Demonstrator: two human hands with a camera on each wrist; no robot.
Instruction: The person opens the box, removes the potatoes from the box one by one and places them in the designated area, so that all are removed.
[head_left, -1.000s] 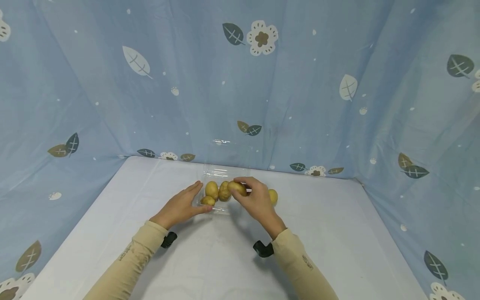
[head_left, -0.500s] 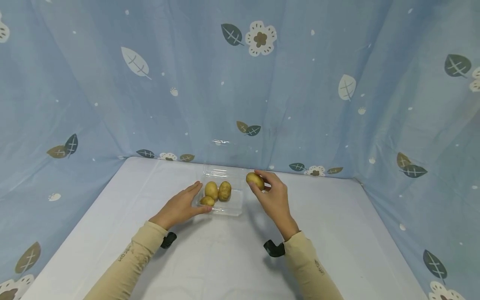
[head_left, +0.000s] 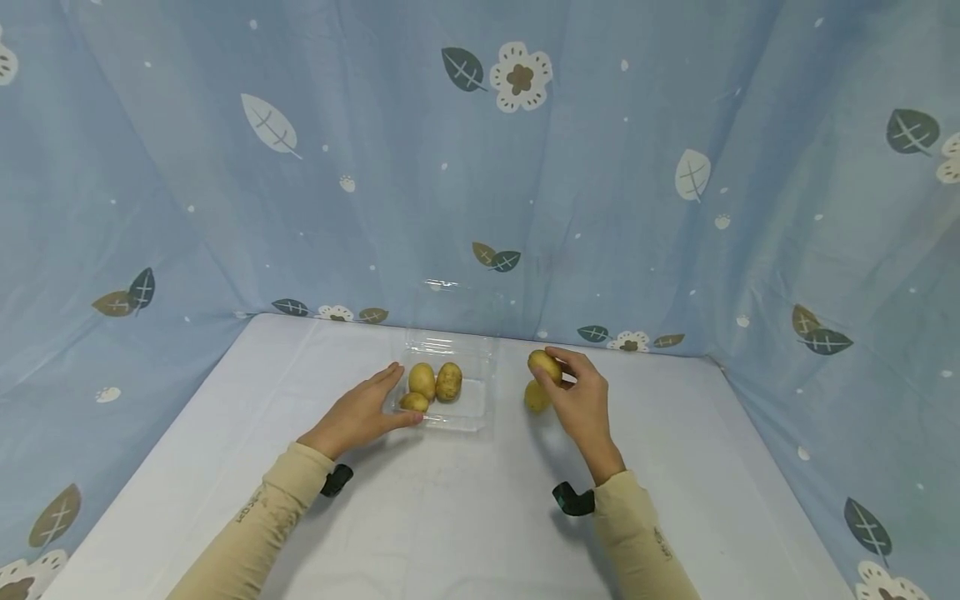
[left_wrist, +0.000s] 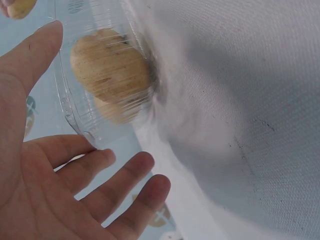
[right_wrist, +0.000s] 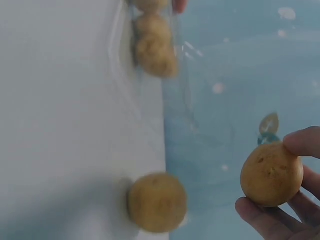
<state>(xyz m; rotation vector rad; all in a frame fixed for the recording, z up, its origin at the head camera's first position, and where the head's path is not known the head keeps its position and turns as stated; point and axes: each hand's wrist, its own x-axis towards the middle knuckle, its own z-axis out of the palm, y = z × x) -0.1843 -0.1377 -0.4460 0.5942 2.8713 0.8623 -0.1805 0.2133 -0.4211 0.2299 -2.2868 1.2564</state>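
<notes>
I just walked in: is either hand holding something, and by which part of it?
The right hand holds a potato, its fingers and thumb gripping opposite sides. The left hand only touches the clear container.

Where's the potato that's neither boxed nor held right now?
In the head view, the loose potato is on the white table, right of the clear container, partly hidden by the held potato in the right hand.

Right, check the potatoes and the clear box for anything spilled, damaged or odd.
Nothing stands out: three potatoes sit in the open clear box, one potato lies outside on the table, and the right hand holds another potato.
</notes>
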